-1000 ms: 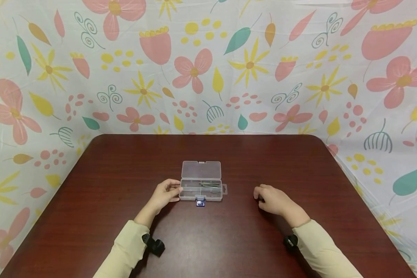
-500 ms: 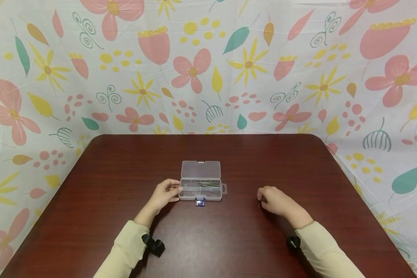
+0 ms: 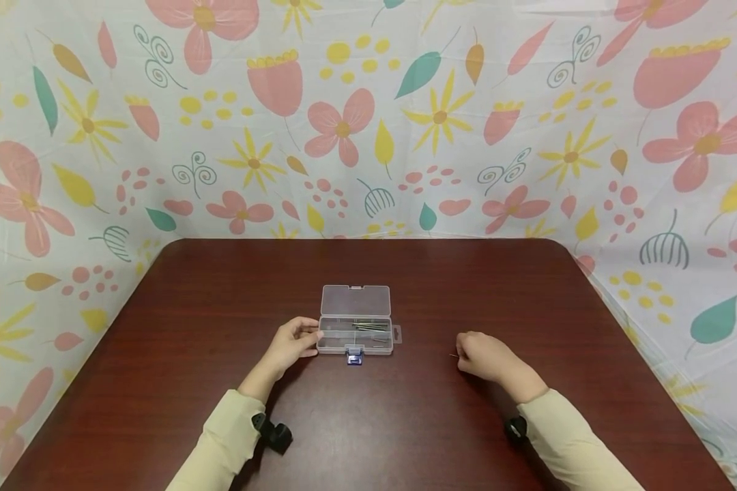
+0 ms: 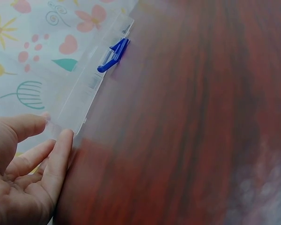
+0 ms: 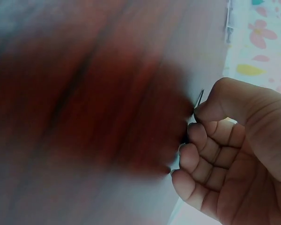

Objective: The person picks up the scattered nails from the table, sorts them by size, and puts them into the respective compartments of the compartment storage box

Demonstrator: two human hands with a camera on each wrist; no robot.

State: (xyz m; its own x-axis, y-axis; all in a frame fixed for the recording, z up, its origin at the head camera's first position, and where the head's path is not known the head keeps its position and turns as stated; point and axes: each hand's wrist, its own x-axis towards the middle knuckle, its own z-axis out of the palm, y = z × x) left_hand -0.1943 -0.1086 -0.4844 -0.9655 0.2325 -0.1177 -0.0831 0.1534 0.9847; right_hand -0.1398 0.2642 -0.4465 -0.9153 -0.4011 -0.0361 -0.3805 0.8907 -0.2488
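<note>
A clear plastic compartment box (image 3: 331, 350) stands on the table, its lid (image 3: 356, 301) swung open toward the back. Several long thin nails (image 3: 370, 326) lie in its back right section, with smaller metal pieces in front of them. My left hand (image 3: 293, 341) holds the box's left end, thumb at the top edge and fingers along the side. To the right of the box, my right hand (image 3: 484, 354) pinches a thin nail (image 5: 200, 97) between thumb and index finger. The nail's pointed end sticks out past the fingertips; the other fingers are curled.
A blue latch (image 3: 354, 358) hangs from the front of the box, and a hanging tab (image 3: 397, 334) juts from its right side. The dark red wooden table (image 3: 368, 423) ends at a flowered cloth (image 3: 344, 136) behind.
The nail in my right hand has turned, its tip now pointing left past the fingertips. That hand shifted slightly right, then stayed near. My left hand and the box have not moved.
</note>
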